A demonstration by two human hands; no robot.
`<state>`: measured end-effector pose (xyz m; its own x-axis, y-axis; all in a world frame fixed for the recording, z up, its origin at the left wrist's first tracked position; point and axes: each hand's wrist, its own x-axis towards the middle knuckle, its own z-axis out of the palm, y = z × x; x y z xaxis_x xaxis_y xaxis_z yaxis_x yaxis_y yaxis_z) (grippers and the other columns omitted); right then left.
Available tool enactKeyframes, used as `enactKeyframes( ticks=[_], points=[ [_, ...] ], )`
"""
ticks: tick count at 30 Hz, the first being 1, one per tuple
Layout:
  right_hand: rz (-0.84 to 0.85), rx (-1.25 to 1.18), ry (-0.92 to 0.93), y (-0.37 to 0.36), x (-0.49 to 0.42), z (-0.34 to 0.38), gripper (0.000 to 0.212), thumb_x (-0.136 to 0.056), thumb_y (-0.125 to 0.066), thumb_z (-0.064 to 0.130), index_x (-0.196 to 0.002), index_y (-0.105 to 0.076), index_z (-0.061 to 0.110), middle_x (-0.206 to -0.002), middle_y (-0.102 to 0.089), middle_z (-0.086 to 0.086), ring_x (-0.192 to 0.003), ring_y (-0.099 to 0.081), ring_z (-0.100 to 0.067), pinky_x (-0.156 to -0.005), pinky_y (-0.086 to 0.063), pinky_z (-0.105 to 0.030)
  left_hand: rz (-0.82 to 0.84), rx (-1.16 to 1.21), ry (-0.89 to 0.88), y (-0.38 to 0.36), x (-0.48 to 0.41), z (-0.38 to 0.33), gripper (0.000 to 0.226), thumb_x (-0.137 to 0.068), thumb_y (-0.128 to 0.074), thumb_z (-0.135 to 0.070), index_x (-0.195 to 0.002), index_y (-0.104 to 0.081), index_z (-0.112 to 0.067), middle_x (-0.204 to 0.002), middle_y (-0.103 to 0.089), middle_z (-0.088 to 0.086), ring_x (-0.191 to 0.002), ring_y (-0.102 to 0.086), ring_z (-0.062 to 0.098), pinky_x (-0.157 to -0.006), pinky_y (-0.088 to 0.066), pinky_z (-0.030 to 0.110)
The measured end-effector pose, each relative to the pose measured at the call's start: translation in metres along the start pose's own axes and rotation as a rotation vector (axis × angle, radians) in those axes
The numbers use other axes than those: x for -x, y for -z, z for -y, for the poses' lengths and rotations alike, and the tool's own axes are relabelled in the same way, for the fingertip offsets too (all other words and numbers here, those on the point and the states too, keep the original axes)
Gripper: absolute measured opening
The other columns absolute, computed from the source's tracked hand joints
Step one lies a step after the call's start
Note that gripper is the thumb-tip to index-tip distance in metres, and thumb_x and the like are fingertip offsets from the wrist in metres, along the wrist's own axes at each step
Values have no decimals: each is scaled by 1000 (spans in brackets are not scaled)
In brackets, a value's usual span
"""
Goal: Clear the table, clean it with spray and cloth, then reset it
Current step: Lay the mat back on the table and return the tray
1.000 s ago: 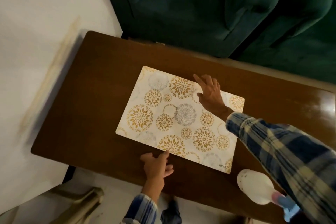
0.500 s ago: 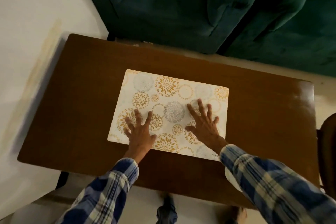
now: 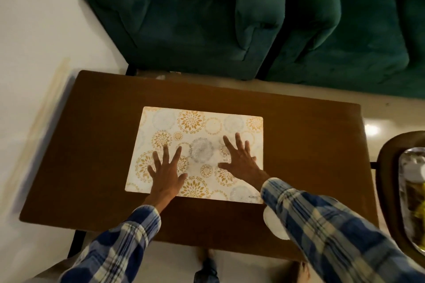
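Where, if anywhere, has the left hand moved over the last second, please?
Yes: the left hand moved from the table's near edge forward onto the placemat.

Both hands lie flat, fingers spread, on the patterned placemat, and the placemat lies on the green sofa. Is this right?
Not quite. The head view shows the placemat on the brown table, not the green sofa beyond it. The left hand and right hand do lie flat on it, fingers spread.
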<state>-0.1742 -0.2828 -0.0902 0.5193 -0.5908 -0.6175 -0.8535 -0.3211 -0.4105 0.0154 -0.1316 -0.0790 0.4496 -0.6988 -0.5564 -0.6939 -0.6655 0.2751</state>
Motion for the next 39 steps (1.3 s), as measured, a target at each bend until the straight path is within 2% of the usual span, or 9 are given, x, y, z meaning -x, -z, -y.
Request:
enactKeyframes(
  ticks=[5,9,16,20,23,27,33,36,39],
  points=[
    [-226,-107,68,94,91,-31,88,-97,-61,46,-161,-1,36,-170,10,-2,-156,1,-35,-120,-19,-66,-120,195,-197,53,54,-128,74,-96,-60,-38,-156,-18,-32,-164,-19,5,-151,-20,29,-119,-26,54],
    [-413,-257,66,158,177,-97,78,-98,-61,42,-159,-13,38,-169,-12,-1,-154,-18,-28,-120,-30,-52,-205,325,-331,65,106,-259,60,-95,-61,-38,-150,-37,-29,-156,-40,-1,-140,-42,22,-109,-42,41],
    [-667,-392,-96,206,296,-319,61,-97,-65,34,-152,-41,20,-148,-47,-7,-123,-57,-25,-104,-45,-39,-68,372,-534,-25,161,-481,57,-95,-63,-34,-147,-41,-26,-148,-48,-2,-129,-52,13,-101,-50,34],
    [-765,-495,-272,196,329,-452,50,-92,-72,20,-138,-56,11,-130,-60,-11,-116,-59,-29,-97,-45,-35,21,351,-526,-115,167,-572,53,-94,-64,-35,-142,-47,-23,-139,-58,1,-121,-59,17,-96,-55,42],
    [-718,-588,-438,178,334,-533,40,-93,-69,23,-132,-59,15,-122,-63,-7,-110,-60,-27,-90,-44,-30,87,357,-428,-184,157,-613,47,-94,-63,-35,-136,-54,-16,-127,-67,6,-108,-67,21,-91,-55,35],
    [-642,-696,-583,141,320,-607,33,-96,-58,31,-127,-59,20,-121,-66,-5,-107,-63,-26,-92,-54,-50,140,328,-280,-265,129,-637,46,-95,-61,-38,-135,-54,-14,-115,-70,5,-112,-63,27,-93,-51,38],
    [-479,-740,-602,106,273,-660,37,-100,-52,31,-137,-47,30,-132,-62,-3,-114,-64,-29,-97,-53,-56,154,234,-96,-344,84,-630,45,-95,-61,-36,-133,-52,-14,-130,-62,10,-119,-59,32,-97,-50,45],
    [-483,-705,-595,113,264,-662,41,-101,-53,24,-141,-47,26,-127,-61,-2,-111,-62,-27,-96,-51,-48,151,250,-146,-354,80,-635,33,-94,-63,-25,-122,-54,-11,-125,-64,12,-113,-62,33,-89,-51,41],
    [-472,-681,-584,120,261,-664,34,-98,-58,11,-130,-54,21,-103,-58,5,-94,-59,-19,-79,-46,-36,157,258,-171,-356,79,-640,32,-92,-64,-11,-122,-50,-12,-121,-65,14,-112,-62,35,-90,-51,43]
  ],
)
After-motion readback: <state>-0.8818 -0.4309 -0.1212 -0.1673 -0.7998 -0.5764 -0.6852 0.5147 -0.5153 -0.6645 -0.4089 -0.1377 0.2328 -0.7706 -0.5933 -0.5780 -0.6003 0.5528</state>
